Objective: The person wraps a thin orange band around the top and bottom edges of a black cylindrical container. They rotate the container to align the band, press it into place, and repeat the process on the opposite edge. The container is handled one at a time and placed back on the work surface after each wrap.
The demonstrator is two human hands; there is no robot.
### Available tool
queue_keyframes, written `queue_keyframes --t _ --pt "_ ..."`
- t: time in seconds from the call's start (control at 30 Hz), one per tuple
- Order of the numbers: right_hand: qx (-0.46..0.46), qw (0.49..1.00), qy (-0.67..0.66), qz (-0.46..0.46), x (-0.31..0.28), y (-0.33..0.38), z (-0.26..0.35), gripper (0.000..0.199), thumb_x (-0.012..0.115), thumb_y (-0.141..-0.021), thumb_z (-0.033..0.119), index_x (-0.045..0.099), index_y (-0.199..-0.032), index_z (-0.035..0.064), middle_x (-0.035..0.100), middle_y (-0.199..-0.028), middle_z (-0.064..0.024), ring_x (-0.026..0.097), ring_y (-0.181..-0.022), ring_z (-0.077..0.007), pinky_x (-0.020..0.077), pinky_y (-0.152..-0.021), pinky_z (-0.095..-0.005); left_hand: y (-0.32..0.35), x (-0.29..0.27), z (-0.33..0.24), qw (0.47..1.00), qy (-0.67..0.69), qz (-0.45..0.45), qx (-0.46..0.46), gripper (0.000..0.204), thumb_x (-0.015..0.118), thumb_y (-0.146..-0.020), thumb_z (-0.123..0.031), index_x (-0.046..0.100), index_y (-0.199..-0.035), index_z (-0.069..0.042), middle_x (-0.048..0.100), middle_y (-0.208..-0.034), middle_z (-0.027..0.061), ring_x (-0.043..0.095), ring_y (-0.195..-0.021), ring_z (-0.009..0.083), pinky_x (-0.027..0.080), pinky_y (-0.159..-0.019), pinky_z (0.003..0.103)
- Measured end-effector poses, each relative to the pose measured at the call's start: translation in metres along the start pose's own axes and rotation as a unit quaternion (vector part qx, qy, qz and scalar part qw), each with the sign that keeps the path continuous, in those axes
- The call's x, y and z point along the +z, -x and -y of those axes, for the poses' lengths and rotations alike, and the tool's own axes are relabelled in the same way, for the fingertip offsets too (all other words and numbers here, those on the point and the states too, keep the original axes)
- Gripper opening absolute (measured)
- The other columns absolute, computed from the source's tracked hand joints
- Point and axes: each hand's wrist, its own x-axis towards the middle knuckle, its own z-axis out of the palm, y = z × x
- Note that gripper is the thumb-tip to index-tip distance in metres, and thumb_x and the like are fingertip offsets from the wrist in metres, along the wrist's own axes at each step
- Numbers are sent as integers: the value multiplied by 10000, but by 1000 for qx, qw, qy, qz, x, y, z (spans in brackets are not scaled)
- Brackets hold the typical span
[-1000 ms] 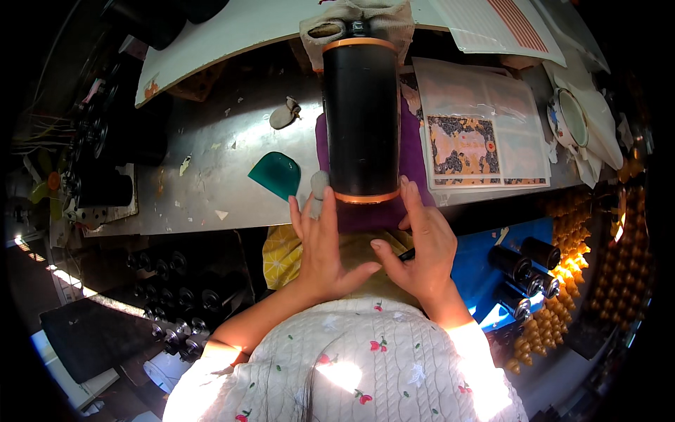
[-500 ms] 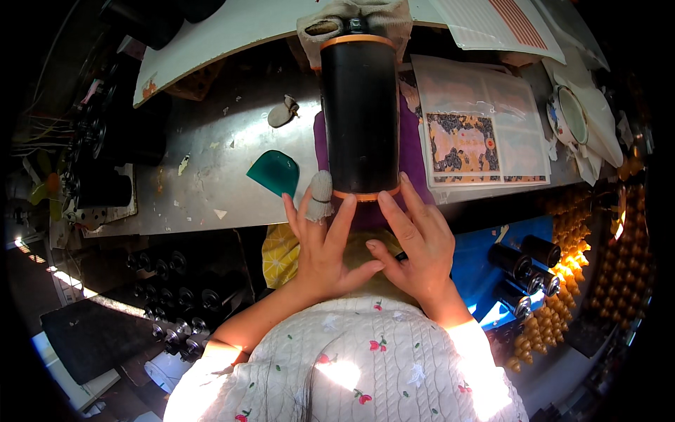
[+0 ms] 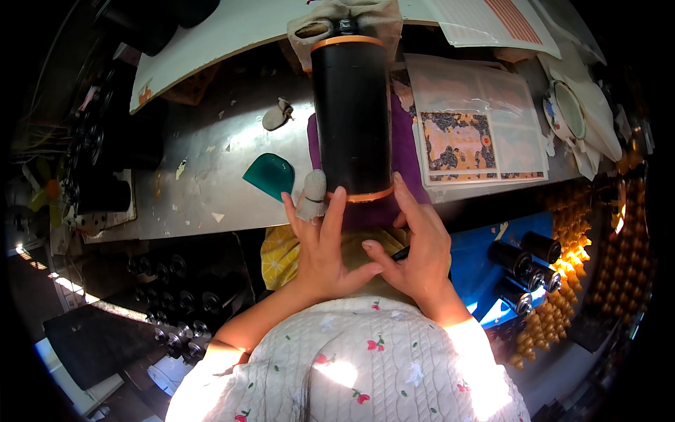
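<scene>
Right ahead of both hands, the black cylinder [image 3: 351,112] with orange rings at each end is lying on a purple cloth [image 3: 411,151] on the metal worktop [image 3: 211,162], and I'm looking straight down its length. Its long axis is running directly away from me, near end toward the fingertips, far end up by a grey rag [image 3: 344,14].

My left hand [image 3: 323,246] is spread flat, fingers pointing forward and touching the near orange rim; one finger is wearing a pale fabric cot [image 3: 311,195]. My right hand [image 3: 418,246] is also loose, not clenched, fingers resting against the rim's right side. I can't tell for sure whether the small dark object [image 3: 399,253] peeking out by its thumb is being held.

Both are sitting about equally close, left maybe a touch more centred on the end. Left of my left hand a teal scraper [image 3: 271,176] is lying on the worktop; right of my right hand a patterned sheet [image 3: 457,141] is lying just beside the cylinder.
</scene>
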Motion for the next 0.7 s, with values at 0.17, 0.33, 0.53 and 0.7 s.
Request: queue_keyframes --t 0.17,0.33,0.53,0.7 --pt "1 1000 7 13 -2 0 0 924 846 -715 242 423 -1491 -28 557 -1461 -158 606 -771 -252 535 -714 -336 -4 -1 -3 1000 -21 -12 8 1032 656 -798 -709 381 -1543 -50 329 -1513 307 259 -1451 475 -38 -1147 711" --pt "-23 1000 3 0 0 1 -3 958 848 -717 249 388 -1509 -30 555 -1460 -164 612 -777 -255 536 -711 -340 -7 -2 -6 1000 -30 -8 3 964 670 -781 -700 448 -1529 -133 329 -1517 311 268 -1424 506 -16 -1140 719" --pt "-30 999 8 -4 0 1 -3 979 851 -706 237 370 -1515 -32 549 -1462 -184 639 -824 -274 543 -728 -347 -17 -9 -15 997 -65 37 20 959 601 -819 -742 459 -1512 -96 293 -1539 340 202 -1455 533 -58 -1156 691" --pt "-38 999 5 -12 2 2 -4 995 851 -687 204 362 -1522 -24 549 -1461 -193 647 -846 -285 546 -741 -352 -24 -10 -26 993 -89 71 -1 885 635 -771 -761 546 -1473 -229 364 -1526 251 261 -1403 541 -23 -1120 738"
